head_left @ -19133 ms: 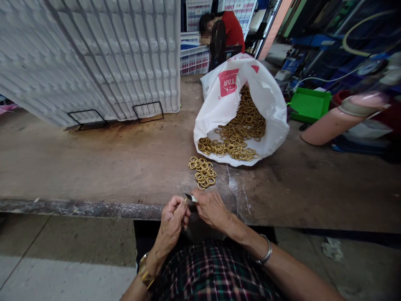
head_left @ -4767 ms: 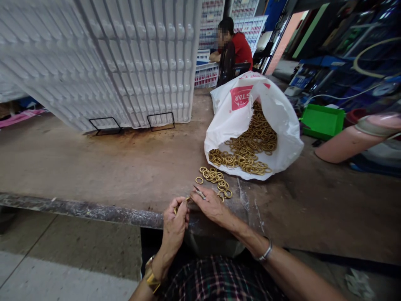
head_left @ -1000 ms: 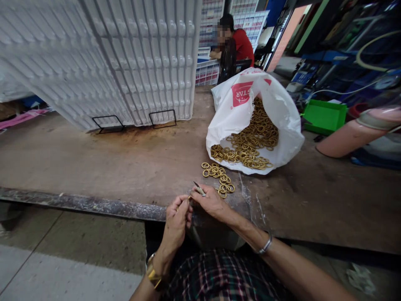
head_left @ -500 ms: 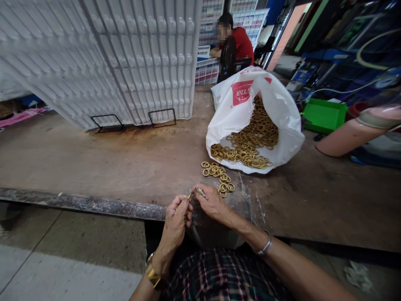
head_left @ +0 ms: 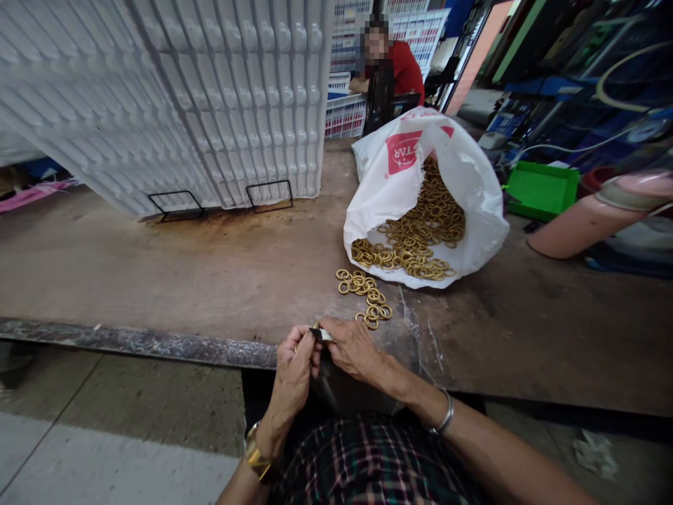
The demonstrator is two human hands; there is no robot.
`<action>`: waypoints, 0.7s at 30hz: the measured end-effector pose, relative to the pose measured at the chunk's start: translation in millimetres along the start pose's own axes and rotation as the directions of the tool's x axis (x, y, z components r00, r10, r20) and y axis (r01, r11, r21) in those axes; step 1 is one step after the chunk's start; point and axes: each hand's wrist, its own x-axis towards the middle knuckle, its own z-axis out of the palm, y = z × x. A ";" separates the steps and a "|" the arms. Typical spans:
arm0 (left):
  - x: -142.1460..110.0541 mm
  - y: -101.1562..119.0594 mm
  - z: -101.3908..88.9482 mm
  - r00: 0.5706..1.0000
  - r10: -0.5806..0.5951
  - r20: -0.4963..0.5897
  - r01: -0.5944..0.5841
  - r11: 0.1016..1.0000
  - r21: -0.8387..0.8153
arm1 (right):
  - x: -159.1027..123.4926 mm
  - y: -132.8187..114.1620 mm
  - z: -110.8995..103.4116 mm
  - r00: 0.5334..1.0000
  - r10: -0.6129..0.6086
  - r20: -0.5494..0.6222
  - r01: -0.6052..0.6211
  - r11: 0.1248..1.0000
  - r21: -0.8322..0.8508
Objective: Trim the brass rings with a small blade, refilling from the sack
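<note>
At the table's front edge, my left hand is closed, pinching a brass ring of which only a sliver shows. My right hand grips a small blade-like tool, pale near the fingers and dark toward the tip. The tool's dark end meets the ring at my left fingertips. Just beyond my right hand, several loose brass rings lie in a little heap. Behind them a white plastic bag lies on its side, its mouth facing me, with many more rings inside.
White ribbed plastic trays stand upright at the back left in black wire holders on the wooden table. To the right are a green tray and a pink bottle. A person in red sits beyond.
My right hand has turned and shifted slightly left, bringing the tool against the ring at my left fingertips. My left hand has stayed nearly in place.
</note>
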 end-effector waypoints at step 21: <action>-21.5 14.2 3.1 0.987 -0.122 0.101 0.129 0.989 -0.066 | 9.6 -11.7 -10.6 0.983 0.137 0.124 -0.117 0.981 -0.152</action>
